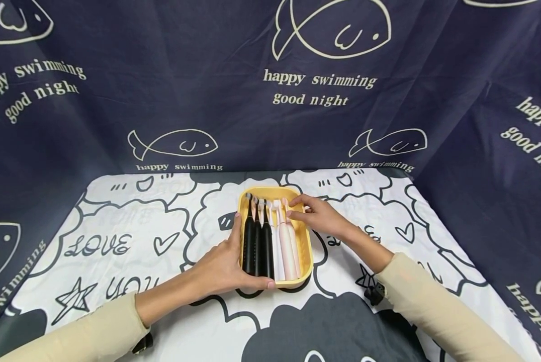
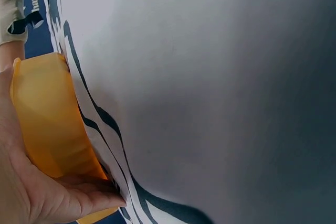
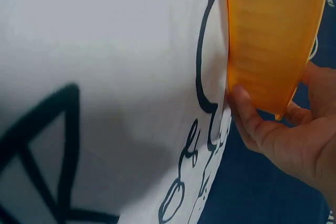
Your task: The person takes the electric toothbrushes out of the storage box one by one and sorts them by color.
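Observation:
A yellow plastic basket (image 1: 305, 251) lies on the patterned cloth in the middle of the head view. Side by side in it are black electric toothbrushes (image 1: 258, 246) on the left and white and pink electric toothbrushes (image 1: 287, 246) on the right, heads toward the far end. My left hand (image 1: 227, 264) holds the basket's left side and near left corner, its thumb along the near rim. At the far right corner, my right hand (image 1: 318, 213) grips the rim; its fingertips overlap the pink brush. The right wrist view shows a fingertip (image 3: 241, 95) against the outer wall.
White cloth (image 1: 130, 221) with black cartoon outlines and lettering covers the table. Dark blue fabric (image 1: 252, 110) printed with fish and words hangs behind and at both sides. A small black device (image 1: 374, 293) sits by the right sleeve.

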`<state>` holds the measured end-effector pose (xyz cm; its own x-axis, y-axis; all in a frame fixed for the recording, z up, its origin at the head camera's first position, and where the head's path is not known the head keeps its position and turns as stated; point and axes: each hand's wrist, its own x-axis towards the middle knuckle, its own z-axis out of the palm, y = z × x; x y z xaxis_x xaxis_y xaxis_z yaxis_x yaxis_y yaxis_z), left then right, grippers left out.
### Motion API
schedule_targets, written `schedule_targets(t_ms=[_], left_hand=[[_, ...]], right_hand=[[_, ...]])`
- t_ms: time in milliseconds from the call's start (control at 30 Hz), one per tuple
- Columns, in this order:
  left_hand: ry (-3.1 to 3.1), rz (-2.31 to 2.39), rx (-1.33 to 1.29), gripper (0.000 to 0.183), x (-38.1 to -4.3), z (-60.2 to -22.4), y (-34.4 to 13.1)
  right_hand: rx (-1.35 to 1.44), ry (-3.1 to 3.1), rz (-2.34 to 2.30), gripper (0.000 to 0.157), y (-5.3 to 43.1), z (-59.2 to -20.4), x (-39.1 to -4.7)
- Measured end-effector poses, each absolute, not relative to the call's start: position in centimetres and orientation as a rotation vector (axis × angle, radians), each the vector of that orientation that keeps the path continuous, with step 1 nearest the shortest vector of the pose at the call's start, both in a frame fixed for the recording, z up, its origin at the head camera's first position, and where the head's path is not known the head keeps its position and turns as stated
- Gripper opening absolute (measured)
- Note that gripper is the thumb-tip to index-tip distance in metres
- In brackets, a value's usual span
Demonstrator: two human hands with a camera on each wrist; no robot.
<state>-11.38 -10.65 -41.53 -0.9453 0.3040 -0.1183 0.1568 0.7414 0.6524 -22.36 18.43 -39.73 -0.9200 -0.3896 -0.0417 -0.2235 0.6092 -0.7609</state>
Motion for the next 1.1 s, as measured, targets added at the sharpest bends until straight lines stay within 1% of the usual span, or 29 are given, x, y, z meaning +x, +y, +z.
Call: schedule_targets(t_ms=[33,100,200,267,333,433,533,567,800,933,1100], left_hand=[[2.726,0.990,0.363,0.181,-11.4,-41.5,-10.6],[2.727,0.987,0.358,0.181,-11.4,-41.5,-10.6],[2.725,0.981,0.351,0.181,-11.4,-41.6,-10.6],[2.727,0.975,0.347,0.182,-11.4,-41.5,-10.5],[2.729,0.968,0.342,0.182,-11.4,-41.5,-10.5],[2.726,0.965,0.326,0.182,-11.4,-41.3,-10.5],[2.722,0.953,0.306,0.183,-11.5,-41.2,-10.4],[2.721,0.950,0.300,0.183,-11.5,-41.2,-10.3],[2.715,0.949,0.310,0.184,-11.6,-41.2,-10.4],[2.708,0.950,0.324,0.184,-11.6,-41.2,-10.4],[2.700,0.942,0.318,0.183,-11.6,-41.2,-10.4]], right_hand=[[-0.546,2.647,-1.184,0.039,18.4,-39.9,-22.2],[-0.587,2.713,-1.129,0.038,18.7,-41.8,-23.3],[-0.650,2.780,-1.074,0.042,19.4,-44.2,-24.8],[-0.638,2.812,-1.039,0.044,19.4,-44.8,-25.3],[-0.631,2.807,-1.007,0.046,18.7,-43.0,-24.2],[-0.583,2.813,-0.937,0.044,17.5,-40.5,-22.5],[-0.579,2.816,-0.897,0.043,17.1,-40.0,-22.3],[-0.586,2.819,-0.894,0.043,17.1,-40.3,-22.6],[-0.638,2.903,-0.846,0.044,18.9,-47.8,-27.7],[-0.624,2.931,-0.774,0.047,19.0,-49.1,-28.4],[-0.616,2.943,-0.695,0.051,18.8,-49.0,-28.4]])
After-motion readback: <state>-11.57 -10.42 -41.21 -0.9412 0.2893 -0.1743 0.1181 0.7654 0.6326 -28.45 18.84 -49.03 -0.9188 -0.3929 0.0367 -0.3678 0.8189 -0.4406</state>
